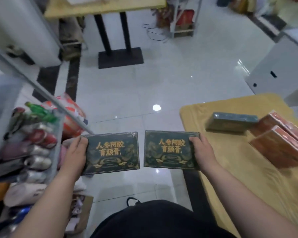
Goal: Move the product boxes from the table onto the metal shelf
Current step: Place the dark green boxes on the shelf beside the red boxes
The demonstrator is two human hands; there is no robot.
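I hold two flat dark green boxes with gold lettering side by side over the floor. My left hand (76,154) grips the left green box (113,152) by its left edge, thumb on top. My right hand (202,151) grips the right green box (169,150) by its right edge. A third green box (230,123) lies on the yellow-covered table (222,160) at the right, beside two orange-red boxes (282,140). The metal shelf (41,90) stands at the left, its rail slanting across the view.
The shelf's lower level holds several wrapped packets and bags (33,152). A red and white bag (70,115) sits on the floor by the shelf. A second yellow table on a black pedestal (120,57) stands farther off. A white cabinet (282,69) is at the right.
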